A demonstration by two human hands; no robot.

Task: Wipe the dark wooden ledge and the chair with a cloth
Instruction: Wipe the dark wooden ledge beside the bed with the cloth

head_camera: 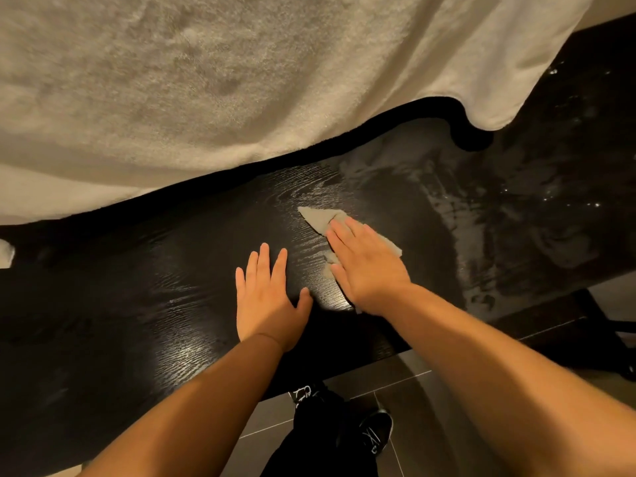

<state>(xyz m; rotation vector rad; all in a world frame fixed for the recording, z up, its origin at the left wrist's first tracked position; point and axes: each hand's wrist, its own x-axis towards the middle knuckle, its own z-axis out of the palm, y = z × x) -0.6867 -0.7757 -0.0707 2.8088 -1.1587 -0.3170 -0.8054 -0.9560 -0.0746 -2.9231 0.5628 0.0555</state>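
Observation:
The dark wooden ledge (137, 304) runs across the view from left to right, its grain shining under the light. A small grey cloth (318, 218) lies flat on it near the middle. My right hand (368, 266) presses down on the cloth with straight fingers, and the cloth's corners stick out beyond the fingertips and at both sides. My left hand (268, 297) rests flat on the bare wood just left of it, fingers spread. Wet smears (464, 208) cover the ledge to the right of the cloth. No chair can be made out with certainty.
A thick white towel or blanket (241, 80) hangs over the far edge of the ledge. Below the near edge is a dark tiled floor (395, 383) with my black-trousered legs and a shoe (377, 430). Dark furniture legs (599, 321) stand at the right.

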